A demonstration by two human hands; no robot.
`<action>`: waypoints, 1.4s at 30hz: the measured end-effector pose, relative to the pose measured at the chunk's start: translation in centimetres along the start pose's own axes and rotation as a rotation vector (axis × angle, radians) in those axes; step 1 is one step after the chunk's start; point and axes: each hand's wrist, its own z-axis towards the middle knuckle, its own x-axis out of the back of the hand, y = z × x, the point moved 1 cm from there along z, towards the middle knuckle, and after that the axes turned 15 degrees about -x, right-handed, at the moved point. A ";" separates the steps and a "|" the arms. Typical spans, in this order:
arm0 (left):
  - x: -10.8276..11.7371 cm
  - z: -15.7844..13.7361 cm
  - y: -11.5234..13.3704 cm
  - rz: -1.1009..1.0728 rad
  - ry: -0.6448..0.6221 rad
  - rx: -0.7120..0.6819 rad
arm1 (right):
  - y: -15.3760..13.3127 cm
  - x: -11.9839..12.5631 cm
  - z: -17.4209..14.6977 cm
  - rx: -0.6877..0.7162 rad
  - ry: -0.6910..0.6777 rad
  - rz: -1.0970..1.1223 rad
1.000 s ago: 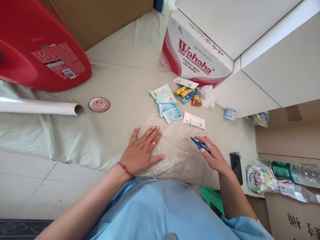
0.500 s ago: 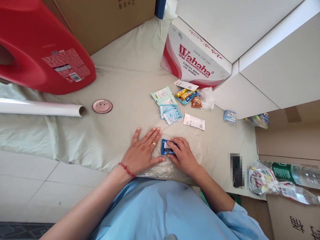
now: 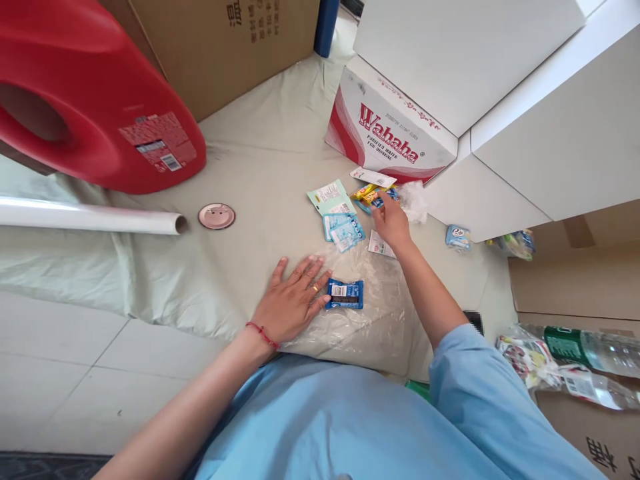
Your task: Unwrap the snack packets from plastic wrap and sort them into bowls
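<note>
My left hand lies flat with fingers spread on a clear plastic bag, its thumb tip touching the left end of a small blue snack packet. Farther off, my right hand reaches into a small pile of yellow and blue snack packets. Its fingers are curled down, and whatever they pinch is hidden beneath them. Just below that hand, a white sachet is partly covered by the wrist. Left of the pile lie a pale green packet and light blue sachets.
A white and red Wahaha carton stands behind the pile, beside crumpled clear plastic. To the left are a pink pin-back badge, a white tube and a big red jug. Bottles lie at right.
My right hand has left the blue packet and moved forward to the snack pile, covering the brown packet there. My left hand stays flat on the bag. The view has shifted slightly.
</note>
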 end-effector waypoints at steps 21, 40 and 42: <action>0.3 0.4 0.3 -0.062 0.038 0.110 | 7.0 5.4 -17.3 -0.070 -0.283 0.470; 0.4 0.5 0.4 0.024 0.034 0.139 | -2.3 1.7 -16.3 0.421 -0.372 -0.017; 0.4 0.5 0.5 0.030 0.030 0.138 | -2.5 1.2 -16.9 0.441 -0.388 -0.047</action>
